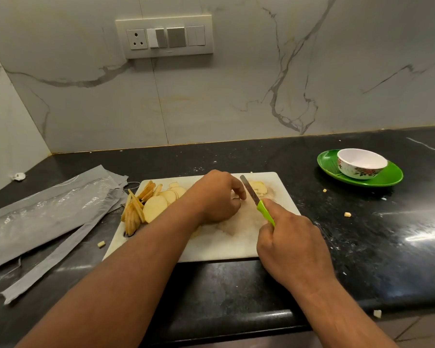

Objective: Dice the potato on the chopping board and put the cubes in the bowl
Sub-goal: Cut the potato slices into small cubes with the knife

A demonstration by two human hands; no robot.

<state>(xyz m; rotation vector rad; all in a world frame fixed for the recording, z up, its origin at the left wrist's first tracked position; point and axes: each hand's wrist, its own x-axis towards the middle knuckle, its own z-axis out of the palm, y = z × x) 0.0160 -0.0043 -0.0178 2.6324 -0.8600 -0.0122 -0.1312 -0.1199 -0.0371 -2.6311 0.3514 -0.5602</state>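
Knife (251, 194) gripped in right hand (290, 249), blade just beside curled left hand (217, 197) steadying potato (258, 188) on chopping board (236, 243), bowl (360, 163) well apart: risk of nicked fingertips, scattered cubes

Black stone counter (362, 234) — on it a white chopping board (219, 244), green plate (387, 175), grey plastic packets (35, 217).

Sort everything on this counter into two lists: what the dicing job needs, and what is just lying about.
Job:
chopping board
potato slices
cut potato by the blade
knife, held by the right hand
left hand, on the board
bowl, no cubes visible in it

Lying about:
green plate under the bowl
grey plastic bags
stray potato bits
wall socket
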